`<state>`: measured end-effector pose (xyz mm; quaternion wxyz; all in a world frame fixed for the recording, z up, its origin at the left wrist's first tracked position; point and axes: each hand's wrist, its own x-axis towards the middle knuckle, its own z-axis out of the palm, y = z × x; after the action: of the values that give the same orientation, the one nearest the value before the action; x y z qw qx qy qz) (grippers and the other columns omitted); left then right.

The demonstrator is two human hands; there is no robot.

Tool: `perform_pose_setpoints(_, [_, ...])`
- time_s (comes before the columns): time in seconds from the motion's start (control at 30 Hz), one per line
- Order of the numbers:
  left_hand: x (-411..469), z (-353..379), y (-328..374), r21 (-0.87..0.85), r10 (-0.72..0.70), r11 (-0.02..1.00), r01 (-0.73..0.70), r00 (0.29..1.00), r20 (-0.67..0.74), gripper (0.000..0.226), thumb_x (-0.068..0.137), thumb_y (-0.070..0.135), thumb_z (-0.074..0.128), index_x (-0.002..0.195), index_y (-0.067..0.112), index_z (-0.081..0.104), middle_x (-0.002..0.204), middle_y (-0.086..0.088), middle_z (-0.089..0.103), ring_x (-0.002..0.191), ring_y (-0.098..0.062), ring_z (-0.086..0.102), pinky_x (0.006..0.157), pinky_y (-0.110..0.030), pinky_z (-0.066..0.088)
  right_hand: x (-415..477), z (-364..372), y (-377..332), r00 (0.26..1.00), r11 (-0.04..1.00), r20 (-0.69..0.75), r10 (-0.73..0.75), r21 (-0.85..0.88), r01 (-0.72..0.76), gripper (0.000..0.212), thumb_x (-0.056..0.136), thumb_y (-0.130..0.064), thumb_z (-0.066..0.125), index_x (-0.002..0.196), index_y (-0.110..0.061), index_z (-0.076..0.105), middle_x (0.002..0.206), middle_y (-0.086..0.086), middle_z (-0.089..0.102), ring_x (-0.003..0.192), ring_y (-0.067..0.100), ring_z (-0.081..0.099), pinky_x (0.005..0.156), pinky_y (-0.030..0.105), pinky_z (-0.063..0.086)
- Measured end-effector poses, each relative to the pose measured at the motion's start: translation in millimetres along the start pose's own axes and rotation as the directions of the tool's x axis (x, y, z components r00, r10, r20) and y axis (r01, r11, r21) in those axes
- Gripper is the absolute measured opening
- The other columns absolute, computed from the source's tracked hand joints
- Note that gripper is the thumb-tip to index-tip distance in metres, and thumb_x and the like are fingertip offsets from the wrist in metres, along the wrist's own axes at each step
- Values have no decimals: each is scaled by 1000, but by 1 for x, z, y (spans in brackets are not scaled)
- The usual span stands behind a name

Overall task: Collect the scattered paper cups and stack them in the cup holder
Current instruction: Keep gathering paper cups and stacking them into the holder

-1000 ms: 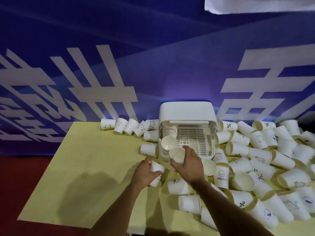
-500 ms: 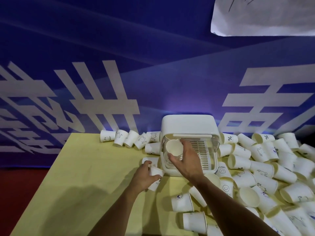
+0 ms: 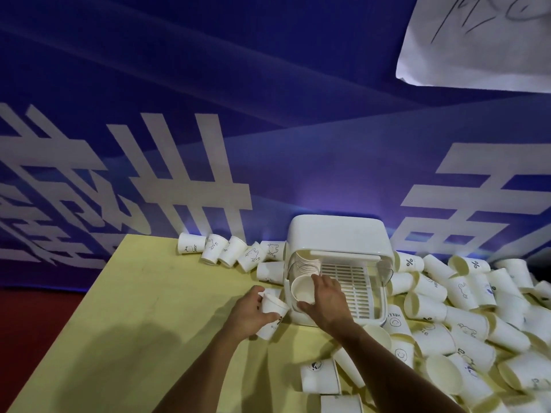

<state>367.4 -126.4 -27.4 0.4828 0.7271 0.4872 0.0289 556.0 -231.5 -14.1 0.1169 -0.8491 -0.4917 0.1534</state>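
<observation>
One paper cup [image 3: 301, 289] sits at the front left of the white cup holder [image 3: 337, 234], mouth toward the camera, before a nested stack [image 3: 307, 263]. The right hand [image 3: 328, 299] curls its fingers around it. The left hand [image 3: 249, 312] grips a second cup [image 3: 272, 315] just left of the holder. More loose cups [image 3: 465, 320] litter the yellow table [image 3: 143, 293].

One cup holder [image 3: 337, 234], with one nested stack [image 3: 304, 263] inside; its cups sit too tight to count. Two hands: left hand [image 3: 247, 314] holds one printed cup [image 3: 272, 318], right hand [image 3: 328, 302] one tilted cup [image 3: 301, 289]. Back row [image 3: 232, 255] left of the holder has five cups, with two strays [image 3: 269, 272] nearer. Heap [image 3: 465, 323] at right of frame holds over twenty, overlapping, no exact tally. One paper sheet [image 3: 477, 40], upper right.
</observation>
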Motion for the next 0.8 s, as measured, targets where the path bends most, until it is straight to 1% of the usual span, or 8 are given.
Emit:
perform_pose_setpoints(0.13, [2, 2, 4, 3, 1, 1000, -1, 1000, 2, 78, 70, 33, 84, 136, 20, 45, 121, 2, 64, 102, -15, 62, 89, -31, 51, -1, -1, 2, 1000, 1000, -4, 13, 24, -12, 75, 84, -58, 63, 144, -20, 37, 141, 4, 47, 125, 24, 44, 101, 38, 42])
perform_pose_setpoints(0.2, [3, 3, 6, 1, -1, 1000, 1, 1000, -10, 77, 73, 31, 83, 138, 19, 44, 123, 1, 64, 102, -15, 62, 87, -29, 50, -3, -3, 3, 999, 999, -41, -5, 40, 6, 69, 86, -56, 60, 142, -20, 39, 139, 3, 50, 123, 24, 45, 101, 37, 41])
perform_pose_setpoints(0.33, [1, 3, 11, 33, 10, 999, -9, 999, -36, 75, 76, 32, 81, 138, 17, 43, 126, -1, 63, 103, -16, 61, 88, -30, 49, -11, -6, 7, 997, 997, -64, -31, 65, 35, 57, 91, -49, 57, 138, -19, 46, 136, 3, 53, 122, 23, 47, 102, 35, 38])
perform_pose_setpoints(0.47, [-6, 1, 13, 53, 15, 999, -11, 996, -84, 78, 76, 34, 81, 141, 17, 41, 126, -3, 61, 107, -20, 60, 91, -32, 49, -18, -7, 7, 986, 993, -165, -33, 106, 50, 46, 91, -42, 57, 130, -18, 55, 129, 3, 59, 115, 23, 53, 98, 36, 43])
perform_pose_setpoints(0.53, [-10, 0, 14, 47, 24, 999, -17, 988, -152, 81, 73, 38, 82, 140, 20, 41, 125, -1, 60, 106, -21, 60, 91, -35, 50, -21, -9, 3, 980, 982, -196, -32, 177, 68, 41, 91, -38, 59, 126, -17, 59, 123, 2, 63, 110, 20, 57, 95, 34, 45])
perform_pose_setpoints(0.63, [-15, -2, 17, 6, 55, 998, -56, 965, -254, 83, 70, 42, 83, 139, 26, 40, 118, 7, 60, 100, -18, 62, 87, -38, 53, -25, -16, -9, 989, 939, -146, 13, 342, 39, 38, 91, -43, 59, 122, -21, 61, 118, -5, 64, 99, 11, 61, 87, 30, 50])
perform_pose_setpoints(0.7, [-17, -1, 22, -50, 79, 994, -96, 959, -272, 84, 69, 40, 85, 139, 27, 41, 116, 10, 61, 96, -12, 63, 85, -34, 53, -27, -19, -16, 994, 912, -105, 24, 411, 22, 42, 90, -51, 58, 122, -24, 61, 115, -8, 64, 92, 6, 61, 82, 27, 49])
perform_pose_setpoints(0.8, [-20, 2, 29, -160, 90, 978, -136, 960, -265, 85, 67, 39, 89, 137, 31, 43, 118, 11, 62, 98, -1, 61, 85, -28, 53, -29, -23, -23, 999, 874, -36, 35, 485, -13, 53, 86, -62, 59, 126, -27, 57, 112, -10, 65, 91, 5, 61, 79, 24, 48])
